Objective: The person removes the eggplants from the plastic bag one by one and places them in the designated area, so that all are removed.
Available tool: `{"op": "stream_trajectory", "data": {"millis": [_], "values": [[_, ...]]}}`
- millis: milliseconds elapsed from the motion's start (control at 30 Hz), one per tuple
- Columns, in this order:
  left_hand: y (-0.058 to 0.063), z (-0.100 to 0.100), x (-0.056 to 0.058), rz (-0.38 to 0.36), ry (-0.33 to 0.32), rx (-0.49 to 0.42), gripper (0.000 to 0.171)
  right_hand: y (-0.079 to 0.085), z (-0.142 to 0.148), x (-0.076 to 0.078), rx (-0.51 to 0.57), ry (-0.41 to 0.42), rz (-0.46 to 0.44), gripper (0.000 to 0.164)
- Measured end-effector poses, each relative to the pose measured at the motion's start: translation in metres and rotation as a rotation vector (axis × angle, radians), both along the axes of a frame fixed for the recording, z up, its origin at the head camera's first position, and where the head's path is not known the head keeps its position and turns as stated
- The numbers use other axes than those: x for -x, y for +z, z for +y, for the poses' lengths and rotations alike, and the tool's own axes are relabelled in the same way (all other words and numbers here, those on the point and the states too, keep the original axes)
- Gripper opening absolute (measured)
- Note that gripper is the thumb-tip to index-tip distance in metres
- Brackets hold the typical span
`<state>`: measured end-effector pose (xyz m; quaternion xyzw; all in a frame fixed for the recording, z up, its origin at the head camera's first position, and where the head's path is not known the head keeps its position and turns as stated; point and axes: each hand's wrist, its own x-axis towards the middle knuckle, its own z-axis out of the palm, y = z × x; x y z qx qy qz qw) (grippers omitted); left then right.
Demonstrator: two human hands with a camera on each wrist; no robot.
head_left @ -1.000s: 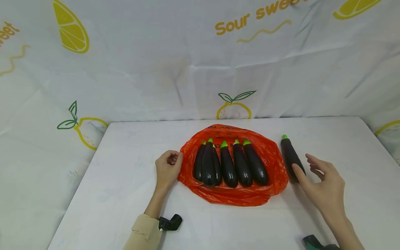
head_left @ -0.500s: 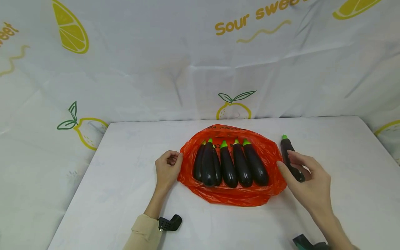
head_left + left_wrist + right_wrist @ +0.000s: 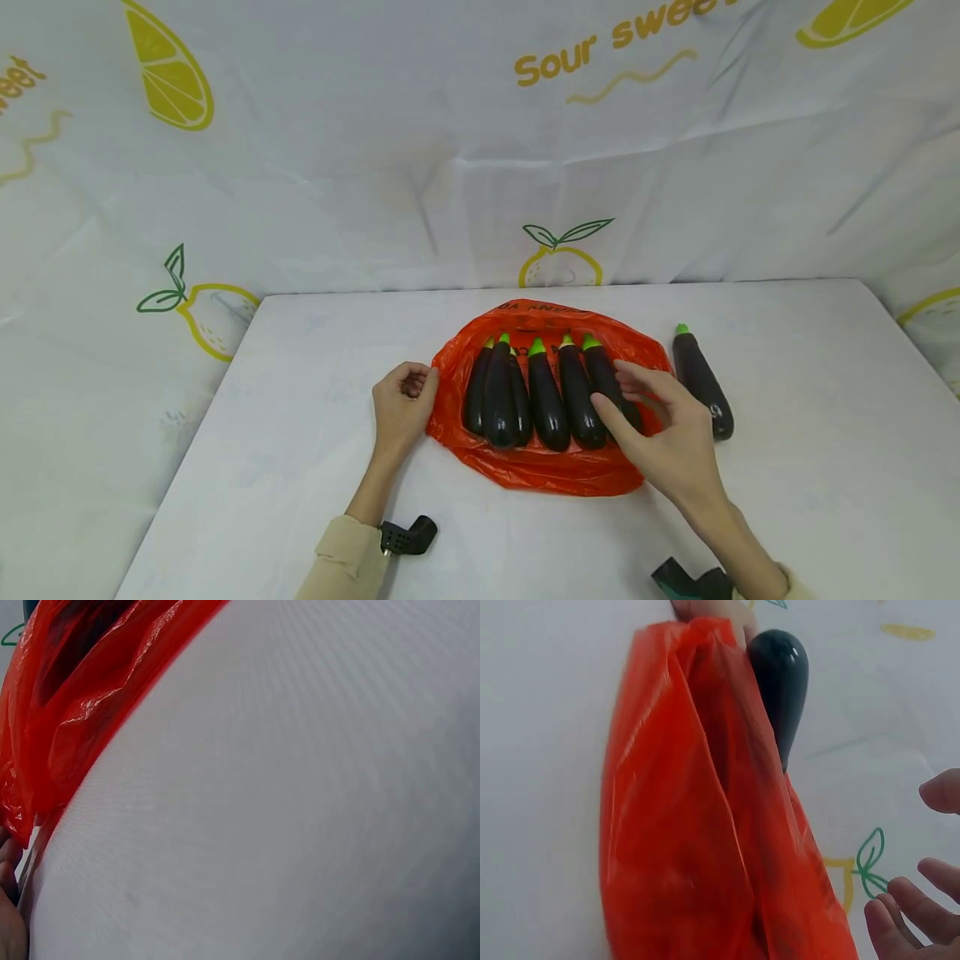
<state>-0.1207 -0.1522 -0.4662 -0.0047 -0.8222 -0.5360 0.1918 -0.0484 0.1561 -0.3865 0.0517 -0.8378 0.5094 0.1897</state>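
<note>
Several dark eggplants [image 3: 548, 408] with bright green stems lie side by side in an open red plastic bag [image 3: 570, 480]. At the bag's left edge my left hand [image 3: 406, 402] pinches the plastic between thumb and curled fingers; the left wrist view shows the fingertips at a corner of the red film [image 3: 90, 712]. My right hand [image 3: 671, 442] hovers over the bag's right side, partly hiding the rightmost eggplant. Its thumb and fingers are apart, with nothing between them in the right wrist view. Another eggplant [image 3: 703, 385] lies on the table, right of the bag.
A white-covered table [image 3: 292, 417] bears the bag and eggplants. Behind it hangs a white cloth [image 3: 337, 167] printed with lemons and lettering. Each wrist wears a small dark camera, the left one [image 3: 409, 534] close to the table surface.
My right hand has moved left, from beside the loose eggplant to above the eggplants in the bag. The loose eggplant stays in place. My left hand keeps its hold on the bag.
</note>
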Motion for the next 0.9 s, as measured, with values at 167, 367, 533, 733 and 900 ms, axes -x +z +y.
{"op": "stream_trajectory", "data": {"millis": [167,367,533,733,900], "values": [[0.000,0.000,0.000,-0.002,-0.001,0.003,0.011,-0.006,-0.017,0.000,0.019,0.053,-0.005,0.047],[0.000,0.001,0.000,-0.021,-0.009,-0.005,0.011,-0.011,-0.035,-0.001,0.023,0.115,-0.009,0.046],[0.000,0.001,0.000,-0.012,-0.008,-0.002,0.010,-0.014,-0.048,-0.001,0.010,0.144,-0.012,0.046],[0.000,0.000,0.000,-0.013,-0.005,0.008,0.010,-0.017,-0.064,0.000,-0.002,0.179,-0.051,0.052],[-0.001,0.000,0.000,-0.015,-0.003,0.012,0.010,-0.018,-0.075,0.000,-0.017,0.189,-0.078,0.056]]}}
